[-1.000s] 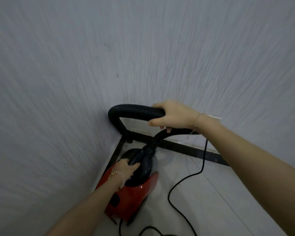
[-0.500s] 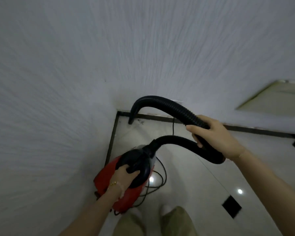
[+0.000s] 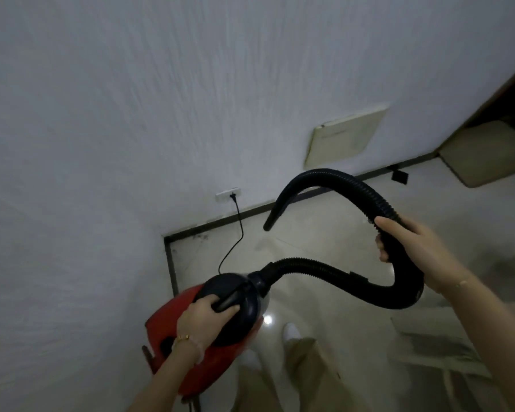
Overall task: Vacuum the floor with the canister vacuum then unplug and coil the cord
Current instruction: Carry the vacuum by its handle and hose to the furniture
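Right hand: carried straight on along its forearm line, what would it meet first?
Beyond the hose it grips, the right hand likely reaches the wall near the beige panel; depth is unclear.

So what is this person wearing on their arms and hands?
No sleeves or gloves show; both forearms are uncovered. At the left hand, the wrist carries a gold chain bracelet and a pale beaded bracelet. At the right hand, there is one thin bracelet.

No text, label, brand or number can be read anywhere.
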{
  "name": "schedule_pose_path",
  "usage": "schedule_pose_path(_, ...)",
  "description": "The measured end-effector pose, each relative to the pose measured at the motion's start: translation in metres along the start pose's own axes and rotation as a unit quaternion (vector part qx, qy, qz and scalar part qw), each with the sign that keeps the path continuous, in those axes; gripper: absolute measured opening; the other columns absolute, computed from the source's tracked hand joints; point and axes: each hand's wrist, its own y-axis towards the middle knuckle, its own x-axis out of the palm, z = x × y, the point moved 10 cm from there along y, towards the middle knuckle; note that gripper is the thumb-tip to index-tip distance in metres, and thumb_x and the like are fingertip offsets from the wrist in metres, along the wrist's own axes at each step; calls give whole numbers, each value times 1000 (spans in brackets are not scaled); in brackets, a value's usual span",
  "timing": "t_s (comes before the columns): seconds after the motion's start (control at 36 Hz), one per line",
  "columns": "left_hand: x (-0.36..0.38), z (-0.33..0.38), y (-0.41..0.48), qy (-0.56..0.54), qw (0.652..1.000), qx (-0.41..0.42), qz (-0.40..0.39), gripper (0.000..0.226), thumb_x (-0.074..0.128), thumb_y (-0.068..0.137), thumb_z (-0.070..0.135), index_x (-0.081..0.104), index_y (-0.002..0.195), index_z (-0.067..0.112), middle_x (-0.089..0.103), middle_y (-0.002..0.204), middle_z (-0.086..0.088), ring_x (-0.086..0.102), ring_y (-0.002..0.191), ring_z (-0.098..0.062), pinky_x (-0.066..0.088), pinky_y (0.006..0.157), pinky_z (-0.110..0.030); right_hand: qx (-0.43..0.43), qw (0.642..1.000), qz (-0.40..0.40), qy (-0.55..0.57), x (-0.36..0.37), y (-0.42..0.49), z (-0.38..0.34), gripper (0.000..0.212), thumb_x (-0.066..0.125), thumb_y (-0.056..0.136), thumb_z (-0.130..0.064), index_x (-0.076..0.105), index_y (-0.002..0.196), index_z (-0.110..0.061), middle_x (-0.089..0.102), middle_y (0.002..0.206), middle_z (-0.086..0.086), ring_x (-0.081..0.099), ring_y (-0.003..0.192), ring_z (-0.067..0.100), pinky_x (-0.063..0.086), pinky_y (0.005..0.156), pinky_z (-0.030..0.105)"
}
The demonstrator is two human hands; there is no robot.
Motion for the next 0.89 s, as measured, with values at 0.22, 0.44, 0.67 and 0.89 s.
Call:
schedule_pose_path(0.22, -7, 117, 2, 78, 992, 93, 15, 25, 59, 80, 57, 62, 92, 35, 67, 81, 12, 62, 74, -7, 53, 63, -28, -13, 989, 141, 47, -112, -44, 12, 24, 58, 93, -25, 62, 87, -2, 60, 65, 3, 54, 46, 10, 49, 50, 22)
schedule_pose_path(0.44, 27, 243, 43, 47, 992, 118, 0, 28, 64, 77, 56, 65, 85, 29, 69, 82, 8, 65, 77, -14, 55, 69, -34, -37, 967, 235, 85, -231, -28, 14, 27, 59, 92, -29, 62, 88, -2, 60, 71, 5, 54, 55, 16, 48, 59, 30)
schedule_pose_path(0.67, 81, 375, 88, -4, 990, 133, -34, 22, 68, 75, 53, 62, 75, 32, 69, 78, 7, 65, 76, -15, 56, 75, -41, -51, 949, 289, 113, -360, 17, -2, 22, 60, 91, -30, 62, 83, -9, 59, 74, 7, 53, 55, 18, 45, 57, 29)
schedule_pose_path(0.89, 126, 514, 132, -39, 984, 155, -77, 23, 68, 77, 51, 61, 74, 29, 70, 76, -2, 66, 74, -21, 53, 75, -40, -62, 917, 364, 152, -469, 42, -15, 20, 60, 91, -30, 60, 82, -12, 58, 71, 4, 51, 50, 14, 45, 52, 24)
